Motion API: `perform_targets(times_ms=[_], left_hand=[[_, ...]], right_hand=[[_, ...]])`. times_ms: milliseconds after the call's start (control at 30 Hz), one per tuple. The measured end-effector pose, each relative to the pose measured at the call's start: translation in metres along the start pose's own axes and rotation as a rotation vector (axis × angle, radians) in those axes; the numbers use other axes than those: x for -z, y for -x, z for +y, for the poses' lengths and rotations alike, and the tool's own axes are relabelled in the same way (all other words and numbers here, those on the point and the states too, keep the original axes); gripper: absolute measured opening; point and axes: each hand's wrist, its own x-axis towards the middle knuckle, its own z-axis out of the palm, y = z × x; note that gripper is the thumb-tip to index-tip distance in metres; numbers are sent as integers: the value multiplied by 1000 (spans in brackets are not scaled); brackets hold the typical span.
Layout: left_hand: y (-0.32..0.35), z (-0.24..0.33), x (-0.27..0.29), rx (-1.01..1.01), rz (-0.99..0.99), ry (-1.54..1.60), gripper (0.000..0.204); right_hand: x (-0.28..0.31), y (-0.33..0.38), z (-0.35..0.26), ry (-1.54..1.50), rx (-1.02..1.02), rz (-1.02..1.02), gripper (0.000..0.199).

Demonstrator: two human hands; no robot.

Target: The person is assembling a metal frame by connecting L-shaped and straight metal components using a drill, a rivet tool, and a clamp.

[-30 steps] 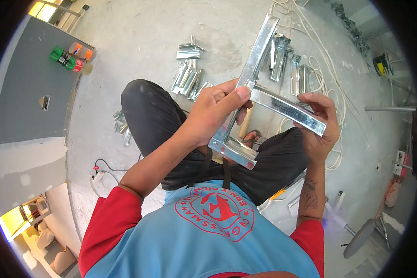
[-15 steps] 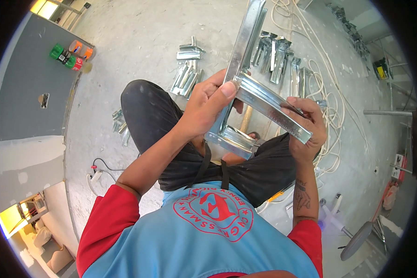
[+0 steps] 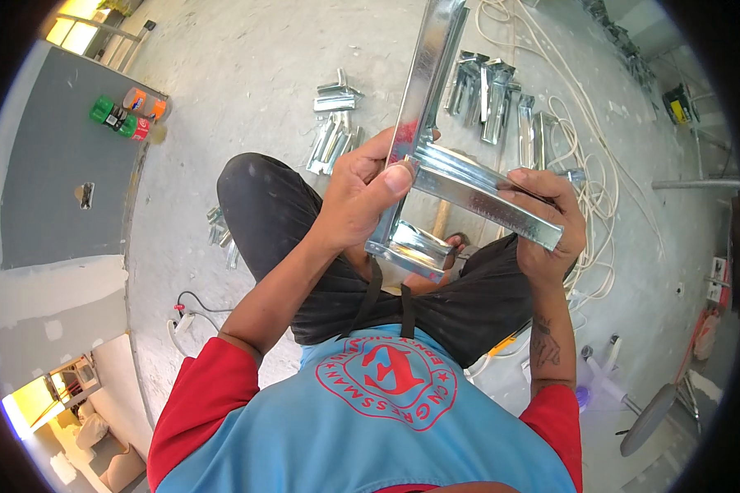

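A long, shiny metal channel (image 3: 426, 82) slants up in front of me, held off the floor above my crossed legs. My left hand (image 3: 345, 201) is closed around it, thumb pressed where a shorter metal channel (image 3: 493, 200) meets its side. At that shorter piece's free end, my right hand (image 3: 551, 234) grips with fingers above and palm below. Another short metal piece (image 3: 415, 261) juts from the long channel's lower end, over my lap. How the pieces join is hidden by my left fingers. Beneath them shows a wooden handle (image 3: 441, 218).
Short metal pieces lie in piles ahead (image 3: 335, 140) and farther right (image 3: 489, 94). A pale cable (image 3: 596, 205) coils over the floor at right. Bottles (image 3: 119, 117) lie on a grey board (image 3: 66, 177) at left. A round grey disc on a pole (image 3: 649, 419) lies lower right.
The shorter channel has swung to a flatter slant, its free end moving slightly right with my right hand. Both hands keep their grip. The whole view has shifted a little.
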Motion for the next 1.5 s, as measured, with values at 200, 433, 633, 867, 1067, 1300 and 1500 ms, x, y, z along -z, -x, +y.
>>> perform_targets(times_ms=[200, 433, 633, 867, 1067, 1300, 1500], left_hand=[[-3, -3, 3, -1, -12, -14, 66], [-24, -2, 1, 92, 100, 145, 53], [-47, 22, 36, 153, -14, -185, 45], [-125, 32, 37, 278, -948, -1139, 49], [-154, 29, 13, 452, -1024, -1183, 87], [-147, 31, -24, -53, -841, -1872, 81], [-106, 84, 10, -448, -71, -1287, 51]], right_hand=[[0, 3, 5, -14, -32, -16, 17], [-4, -19, 27, -123, -13, -22, 36], [27, -35, 18, -12, -150, -74, 72], [22, -68, -11, 631, 105, -428, 77], [-21, -41, 37, 290, -625, -779, 59], [-55, 25, 86, -121, -866, -502, 39], [-43, 49, 134, -280, -1126, -232, 40]])
